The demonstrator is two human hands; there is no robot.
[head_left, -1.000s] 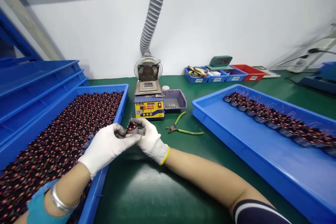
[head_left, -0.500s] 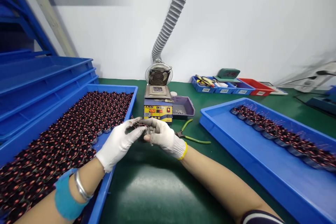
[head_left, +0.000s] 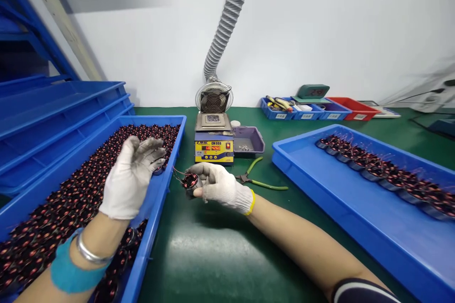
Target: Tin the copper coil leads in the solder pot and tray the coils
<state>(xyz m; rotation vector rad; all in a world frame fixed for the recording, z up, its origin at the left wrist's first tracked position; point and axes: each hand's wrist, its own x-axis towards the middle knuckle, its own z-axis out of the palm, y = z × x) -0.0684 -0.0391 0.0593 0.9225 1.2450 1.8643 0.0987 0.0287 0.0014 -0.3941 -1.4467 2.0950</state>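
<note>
My right hand (head_left: 220, 185), in a white glove with greyed fingers, grips a small wound motor stator (head_left: 190, 182) by its side above the green table. The stator has a metal ring, a black insulator with copper coils and thin wire leads pointing up and left. Away from it, my left hand (head_left: 130, 175), also gloved, holds nothing; its fingers are apart and the palm is turned inward. It hovers over the blue left tray (head_left: 161, 199), which is packed with rows of similar stators (head_left: 81, 189).
Behind my right hand stands a yellow-fronted solder pot (head_left: 214, 144) beneath a duct hose (head_left: 229, 14), with a purple bin (head_left: 259, 144) beside it. Green-handled cutters (head_left: 265, 183) lie on the table. The right blue tray (head_left: 320, 170) holds stators along its far side. Small bins (head_left: 305, 112) line the wall.
My left hand has let go of the stator and its wires, moved left over the tray and opened. My right hand still holds the stator, now more fully in view.
</note>
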